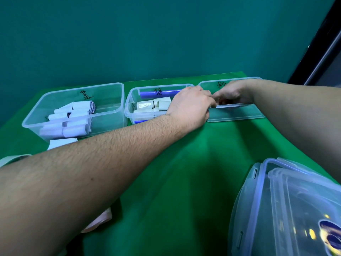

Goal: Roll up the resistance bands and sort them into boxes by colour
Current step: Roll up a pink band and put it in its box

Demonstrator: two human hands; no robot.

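Three clear boxes stand in a row at the back of the green cloth. The left box [33, 124] holds several pale lavender rolls [73, 124]. The middle box [129, 115] holds cream-green rolls [160, 105]. Both hands meet over the near rim of the right box [238, 115]. My left hand [191, 106] and my right hand [233, 92] have their fingers curled together on a small pink band roll [224, 102], which is mostly hidden by the fingers. A loose pink band [100, 219] lies under my left forearm.
A loose pale band [61, 142] lies in front of the left box, and another pale band [11, 159] lies at the far left edge. Stacked clear lids with blue clips [287, 206] fill the near right corner. A teal wall stands behind the table.
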